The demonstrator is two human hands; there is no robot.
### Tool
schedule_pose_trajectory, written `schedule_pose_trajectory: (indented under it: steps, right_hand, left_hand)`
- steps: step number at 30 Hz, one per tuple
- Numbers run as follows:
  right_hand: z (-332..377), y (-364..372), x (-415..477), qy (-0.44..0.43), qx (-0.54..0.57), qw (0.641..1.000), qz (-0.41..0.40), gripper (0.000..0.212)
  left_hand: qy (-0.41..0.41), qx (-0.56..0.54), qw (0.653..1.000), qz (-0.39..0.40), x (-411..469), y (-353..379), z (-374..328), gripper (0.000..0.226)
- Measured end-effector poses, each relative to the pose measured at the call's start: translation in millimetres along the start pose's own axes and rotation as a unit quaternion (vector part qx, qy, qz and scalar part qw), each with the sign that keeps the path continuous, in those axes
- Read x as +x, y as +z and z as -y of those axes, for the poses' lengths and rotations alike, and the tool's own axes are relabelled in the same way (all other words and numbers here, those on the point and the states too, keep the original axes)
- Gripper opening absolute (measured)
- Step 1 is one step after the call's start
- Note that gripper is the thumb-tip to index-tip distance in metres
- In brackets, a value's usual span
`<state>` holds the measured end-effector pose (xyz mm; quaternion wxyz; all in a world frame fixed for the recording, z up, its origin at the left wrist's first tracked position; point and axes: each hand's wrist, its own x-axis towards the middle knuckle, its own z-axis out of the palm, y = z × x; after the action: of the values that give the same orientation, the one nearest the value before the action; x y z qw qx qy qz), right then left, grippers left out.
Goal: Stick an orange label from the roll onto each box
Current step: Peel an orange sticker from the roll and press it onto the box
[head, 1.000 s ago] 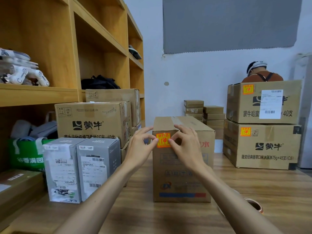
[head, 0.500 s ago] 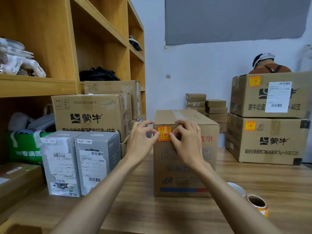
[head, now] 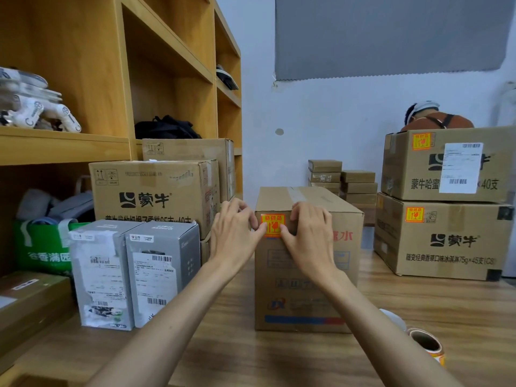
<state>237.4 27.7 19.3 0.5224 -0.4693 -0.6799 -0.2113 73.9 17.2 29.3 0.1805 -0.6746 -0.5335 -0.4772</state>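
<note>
Far left: a wooden shelf unit (head: 67,146), white plastic gadgets (head: 36,110) on one shelf, a black bag (head: 167,128) in a farther bay. Under the shelf, a green bag (head: 42,247); nearer, a flat brown box (head: 30,297). Next rightward, a pair of grey boxes (head: 164,263) upright and touching on the wooden table (head: 251,356), both papered with shipping slips. Behind them a brown carton (head: 150,191) with a black logo, and a second carton (head: 190,149) farther back against the shelves.

Centre: left hand (head: 234,233) at the upper left front corner of the centre box (head: 301,289), fingers loosely bent, thumb tip pressing the left edge of the orange label (head: 272,225). Label stuck on the box's near face, upper left. Right hand (head: 310,233) just right of the label, thumb pressing its lower right edge, fingers bent over the top edge. Nothing pinched by either hand. Left forearm across the grey pair's lower right corner; right forearm across the centre box's lower face.

Far behind, a stack of small flat boxes (head: 343,180) by the wall. Right: upper carton (head: 405,174) on lower carton (head: 446,263), an orange sticker (head: 421,141) at the upper left of each. Behind them a person (head: 435,118), mostly hidden. Near right, the label roll (head: 425,344) on the table beside the right forearm.
</note>
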Motion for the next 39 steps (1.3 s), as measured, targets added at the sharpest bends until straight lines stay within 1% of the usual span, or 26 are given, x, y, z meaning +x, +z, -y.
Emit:
schedule_pose_trajectory:
  steps: [3, 6, 7, 9, 12, 15, 21, 25, 30, 33, 36, 39]
  right_hand:
    - [-5.0, -4.6, 5.6, -0.017, -0.007, 1.000, 0.011, 0.032]
    - [-14.0, -6.3, 15.4, -0.032, -0.021, 0.998, 0.049, 0.041]
    - [-16.7, -6.9, 18.7, -0.033, -0.019, 0.997, 0.065, 0.041]
    - [-21.5, -7.6, 24.1, -0.029, -0.010, 0.995, 0.095, 0.041]
    - [-26.8, -5.7, 28.3, -0.010, 0.017, 0.993, 0.119, 0.042]
    - [-29.5, -2.3, 29.4, 0.009, 0.047, 0.992, 0.114, 0.040]
    - [-27.2, 1.6, 30.0, 0.021, 0.050, 0.994, 0.095, 0.037]
    - [-26.9, 4.5, 29.3, 0.018, 0.033, 0.995, 0.090, 0.034]
    - [-27.3, 3.1, 28.5, 0.012, 0.042, 0.995, 0.093, 0.033]
    - [-32.5, -1.0, 27.3, -0.005, 0.060, 0.993, 0.105, 0.035]
    - [-37.1, -2.6, 24.5, -0.032, 0.046, 0.992, 0.113, 0.040]
    - [-37.2, -0.9, 23.7, -0.045, 0.025, 0.992, 0.111, 0.037]
  left_hand:
    - [0.001, -0.030, 0.999, 0.012, 4.4, -3.7, 7.0, 0.025]
    - [0.002, -0.100, 0.992, 0.080, 10.6, -7.9, 13.9, 0.052]
    - [-0.002, -0.120, 0.987, 0.102, 12.9, -9.7, 15.5, 0.058]
    - [-0.014, -0.147, 0.979, 0.139, 17.5, -10.7, 19.2, 0.063]
    - [-0.034, -0.168, 0.971, 0.166, 23.4, -8.6, 24.7, 0.055]
    - [-0.065, -0.199, 0.963, 0.168, 25.6, -6.0, 26.9, 0.046]
    - [-0.075, -0.235, 0.961, 0.125, 27.0, 3.4, 24.2, 0.036]
    - [-0.078, -0.238, 0.961, 0.114, 27.7, 9.0, 25.2, 0.028]
    - [-0.065, -0.252, 0.957, 0.125, 24.9, 7.4, 26.8, 0.026]
    - [-0.052, -0.255, 0.954, 0.146, 20.1, 5.2, 30.6, 0.032]
    - [-0.031, -0.236, 0.959, 0.154, 15.5, 7.1, 34.2, 0.040]
    - [-0.029, -0.235, 0.961, 0.141, 14.9, 8.8, 33.3, 0.036]
